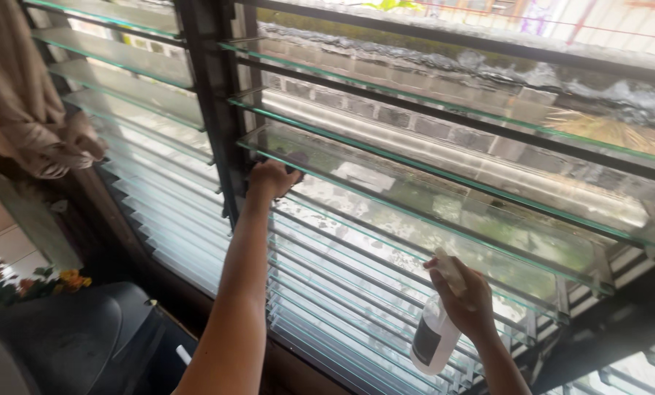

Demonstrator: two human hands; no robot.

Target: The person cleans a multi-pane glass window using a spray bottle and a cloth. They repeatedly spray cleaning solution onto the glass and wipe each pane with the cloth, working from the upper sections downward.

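My left hand [271, 179] reaches up to the left end of a glass louvre slat [415, 197], its fingers closed around something dark at the slat's edge; what it grips is hidden by the hand. Lower down, my right hand [465, 295] holds a white spray bottle [433, 338] with a dark label by its trigger head, close in front of the lower slats. The bottle hangs downward from the hand. The slats around both hands are tilted open and look wet or streaked.
A dark metal window frame post [212, 110] divides two banks of glass slats [144, 146]. A beige curtain [27, 102] is tied at the upper left. Below lie a dark seat [71, 336] and some orange flowers [71, 278].
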